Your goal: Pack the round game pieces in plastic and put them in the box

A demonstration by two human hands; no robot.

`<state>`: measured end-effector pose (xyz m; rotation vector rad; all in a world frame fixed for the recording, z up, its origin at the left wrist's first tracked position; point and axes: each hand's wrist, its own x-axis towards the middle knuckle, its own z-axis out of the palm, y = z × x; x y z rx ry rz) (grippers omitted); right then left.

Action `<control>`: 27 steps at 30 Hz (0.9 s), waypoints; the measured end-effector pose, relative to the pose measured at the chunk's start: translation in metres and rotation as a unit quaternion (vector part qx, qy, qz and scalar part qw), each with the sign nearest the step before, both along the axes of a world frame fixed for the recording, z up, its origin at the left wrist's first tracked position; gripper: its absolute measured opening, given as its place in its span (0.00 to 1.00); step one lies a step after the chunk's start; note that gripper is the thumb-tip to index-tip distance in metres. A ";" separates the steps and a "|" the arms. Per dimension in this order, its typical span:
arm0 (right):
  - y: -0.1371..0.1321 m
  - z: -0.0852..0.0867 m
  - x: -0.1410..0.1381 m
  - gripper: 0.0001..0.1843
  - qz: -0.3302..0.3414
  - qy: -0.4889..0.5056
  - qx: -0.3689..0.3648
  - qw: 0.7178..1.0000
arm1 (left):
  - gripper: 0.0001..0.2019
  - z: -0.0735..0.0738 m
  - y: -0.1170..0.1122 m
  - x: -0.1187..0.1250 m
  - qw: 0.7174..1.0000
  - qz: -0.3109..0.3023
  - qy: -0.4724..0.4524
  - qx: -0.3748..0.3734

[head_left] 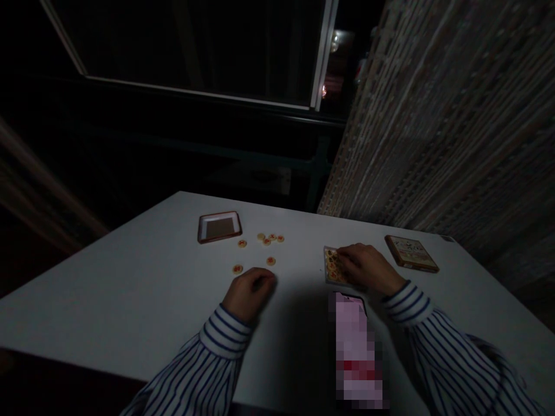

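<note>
My right hand (pixel 368 268) reaches over a small clear tray (pixel 326 277) packed with round Chinese chess pieces (pixel 332 267), its fingers bent together at the tray's contents. What the fingertips pinch, if anything, is hidden. My left hand (pixel 247 294) hovers at the table with its thumb and fingers curled together; I cannot see whether a piece is inside. Just beyond it lie a chess piece with a red character (pixel 237 269) and another red-marked piece (pixel 271 261). Farther back, several more pieces (pixel 272 237) sit in a loose group, beside a single piece (pixel 242 244).
An open, shallow box lid (pixel 219 226) stands at the back left of the white table (pixel 143 277). A decorated flat box (pixel 411 253) lies at the right. Close in front is a phone with a blurred screen (pixel 355 341). A string curtain (pixel 416 115) hangs behind the right edge.
</note>
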<state>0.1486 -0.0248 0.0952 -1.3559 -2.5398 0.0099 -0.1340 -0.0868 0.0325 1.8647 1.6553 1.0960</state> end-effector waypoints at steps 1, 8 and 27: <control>0.002 0.002 -0.005 0.16 0.011 -0.006 -0.001 1.000 | 0.11 0.000 -0.001 -0.007 1.000 0.004 0.002 0.003; 0.021 0.008 -0.037 0.18 0.057 -0.036 -0.003 0.998 | 0.14 0.004 -0.006 -0.057 0.997 0.072 -0.006 -0.018; 0.071 0.005 -0.135 0.17 0.123 -0.131 -0.029 0.983 | 0.15 0.018 0.053 -0.090 0.990 0.114 0.079 -0.026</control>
